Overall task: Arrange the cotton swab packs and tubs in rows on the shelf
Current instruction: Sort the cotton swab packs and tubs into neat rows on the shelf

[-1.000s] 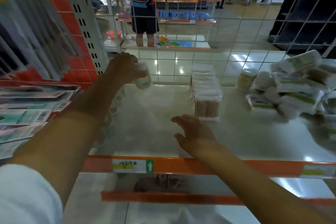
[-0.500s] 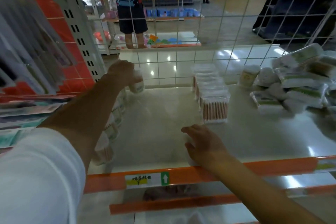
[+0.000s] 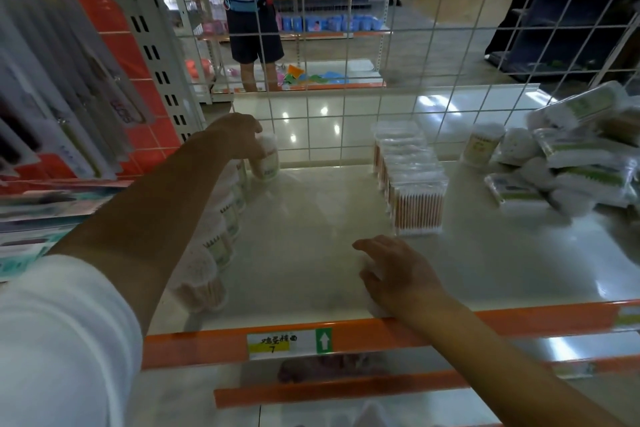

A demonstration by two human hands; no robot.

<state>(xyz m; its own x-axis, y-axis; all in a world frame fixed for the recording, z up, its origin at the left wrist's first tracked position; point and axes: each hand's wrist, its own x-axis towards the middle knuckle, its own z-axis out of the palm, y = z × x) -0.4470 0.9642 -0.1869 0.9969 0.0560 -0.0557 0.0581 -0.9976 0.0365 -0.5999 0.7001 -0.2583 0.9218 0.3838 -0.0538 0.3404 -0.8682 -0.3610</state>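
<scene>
My left hand (image 3: 237,135) grips a tub (image 3: 267,158) at the shelf's (image 3: 304,225) back-left corner, at the far end of a tub row (image 3: 221,229) along the left edge. Right hand (image 3: 398,274) rests near the front edge, fingers curled over sth pale; can't tell if it's gripped. Box row (image 3: 412,177) runs front-to-back mid-shelf. Loose packs (image 3: 575,163) piled at the right edge, w/ one tub (image 3: 482,144) upright beside them.
</scene>
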